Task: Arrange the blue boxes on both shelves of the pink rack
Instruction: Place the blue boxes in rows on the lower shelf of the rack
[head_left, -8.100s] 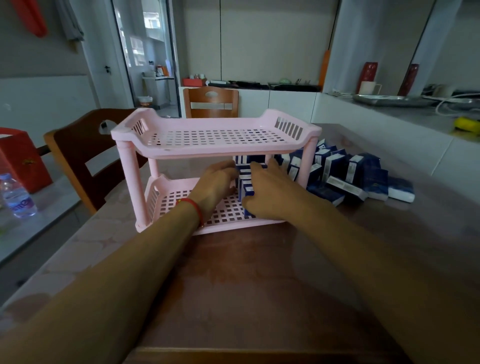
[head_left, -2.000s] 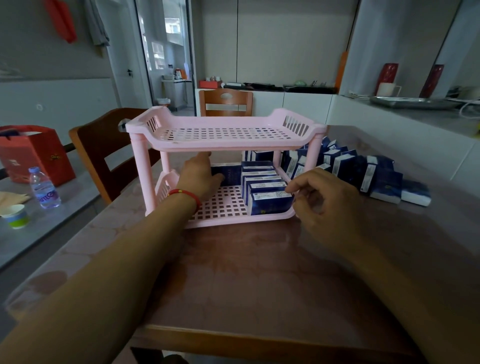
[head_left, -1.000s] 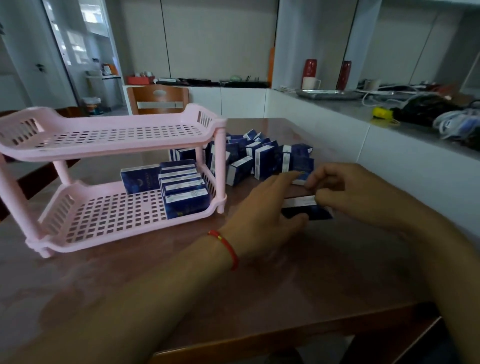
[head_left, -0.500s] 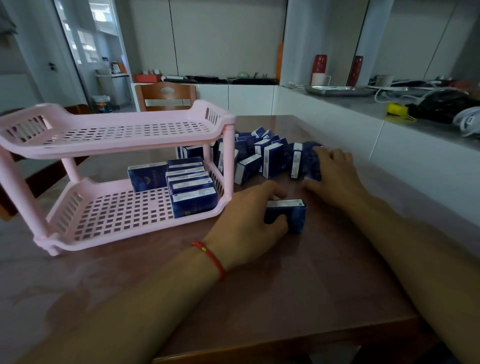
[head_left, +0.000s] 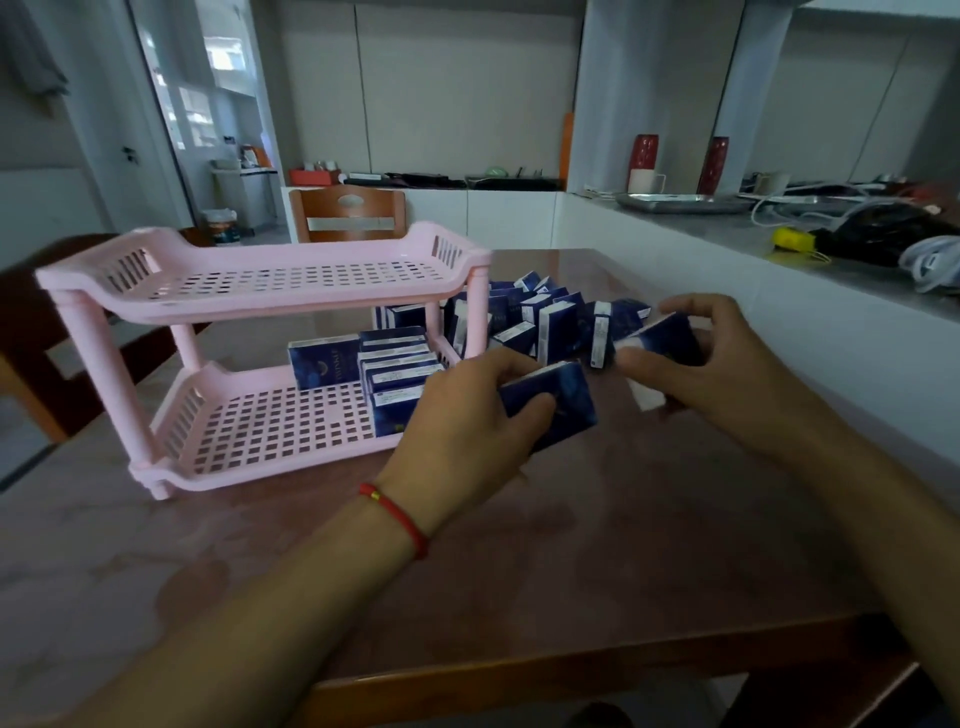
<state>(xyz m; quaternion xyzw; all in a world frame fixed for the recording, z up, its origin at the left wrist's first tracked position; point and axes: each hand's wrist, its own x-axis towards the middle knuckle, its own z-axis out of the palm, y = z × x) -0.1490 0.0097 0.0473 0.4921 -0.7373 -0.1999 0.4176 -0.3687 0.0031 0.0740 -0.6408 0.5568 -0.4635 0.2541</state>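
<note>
Left hand (head_left: 467, 431) gripped one blue box (head_left: 563, 402), fingers curled over its near edge, thumb side underneath. The box sat tilted in the hand, lifted off the table (head_left: 597, 545), just right of the pink rack's (head_left: 260, 306) front-right corner. Red string bracelet (head_left: 397, 514) on that wrist.

Right hand (head_left: 711, 364) pinched a second blue box (head_left: 662, 340) between thumb and fingers, held above the table, angled, white end facing left. Motion blur on it, so exact finger contact was hard to read. The two held boxes were near each other but apart.

Rack stood on the table, left of both hands. Top shelf (head_left: 291, 275) carried no boxes. Bottom shelf (head_left: 270, 431) had a row of boxes (head_left: 395, 371) packed at its right end, standing on edge, front one partly hidden behind the left hand. One more box (head_left: 322, 361) stood face-out just left of that row, toward the back.

Loose pile of blue boxes (head_left: 545, 322) lay on the table behind and right of the rack, mostly upright, some leaning; it reached up to the right hand's box.

Background: wooden chair (head_left: 345, 213) behind the rack, white counter (head_left: 727, 291) along the right with a metal tray (head_left: 680, 202), a white mug (head_left: 644, 182) and two red vases (head_left: 644, 150).
</note>
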